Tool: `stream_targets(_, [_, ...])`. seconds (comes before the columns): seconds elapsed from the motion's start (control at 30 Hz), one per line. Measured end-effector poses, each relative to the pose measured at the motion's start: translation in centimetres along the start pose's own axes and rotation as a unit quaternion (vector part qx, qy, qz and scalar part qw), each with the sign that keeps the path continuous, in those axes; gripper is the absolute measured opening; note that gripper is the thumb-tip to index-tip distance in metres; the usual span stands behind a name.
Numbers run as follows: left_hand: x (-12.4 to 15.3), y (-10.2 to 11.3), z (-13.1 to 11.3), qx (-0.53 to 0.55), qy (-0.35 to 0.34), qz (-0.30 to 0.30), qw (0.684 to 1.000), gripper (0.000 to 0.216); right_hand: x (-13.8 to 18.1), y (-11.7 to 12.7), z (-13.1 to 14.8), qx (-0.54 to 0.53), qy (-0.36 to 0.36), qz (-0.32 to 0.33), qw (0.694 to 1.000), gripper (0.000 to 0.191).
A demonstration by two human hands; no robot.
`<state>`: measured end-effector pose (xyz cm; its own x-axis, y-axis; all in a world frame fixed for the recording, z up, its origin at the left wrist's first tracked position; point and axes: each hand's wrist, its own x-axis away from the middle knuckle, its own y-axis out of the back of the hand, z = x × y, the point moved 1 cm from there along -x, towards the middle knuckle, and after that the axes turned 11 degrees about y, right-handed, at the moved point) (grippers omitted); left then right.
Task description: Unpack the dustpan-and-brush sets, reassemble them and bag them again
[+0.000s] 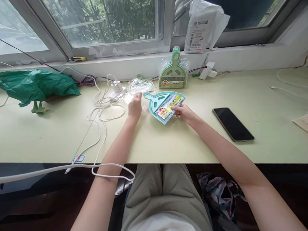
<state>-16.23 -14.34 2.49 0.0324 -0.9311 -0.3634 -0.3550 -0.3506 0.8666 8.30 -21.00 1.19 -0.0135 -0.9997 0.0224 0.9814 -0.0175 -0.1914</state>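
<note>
My right hand [185, 114] grips a light blue dustpan [152, 110] with its matching brush [167, 103] nested in it, thumb on the printed label, the set tilted just above the table. Close to the dustpan's handle end is my left hand [135, 107], its fingers closed; what they hold is hidden. Thin clear plastic [144, 108] shows beside that hand. Behind, more crumpled clear wrapping [141, 85] lies on the table with a green handle loop among it. A stack of similar sets, a green dustpan [176, 63] in front, stands against the wall in clear plastic.
White cables [100, 114] tangle left of my left arm, by a power strip with a charger [116, 85]. A black phone [233, 124] lies at right. A green plastic bag [35, 85] covers something at left. On the sill are a box cutter [78, 59] and a white package [197, 32].
</note>
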Motion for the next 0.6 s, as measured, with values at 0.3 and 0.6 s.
stream_targets(0.3, [2.0, 0.2, -2.9, 0.052, -0.074, 0.024, 0.996, 0.041, 0.3, -0.9, -0.6, 0.036, 0.043, 0.006, 0.998, 0.022])
stream_targets(0.6, [2.4, 3.0, -3.3, 0.155, 0.053, -0.082, 0.983, 0.051, 0.6, -1.3, -0.6, -0.023, 0.083, -0.040, 0.996, 0.027])
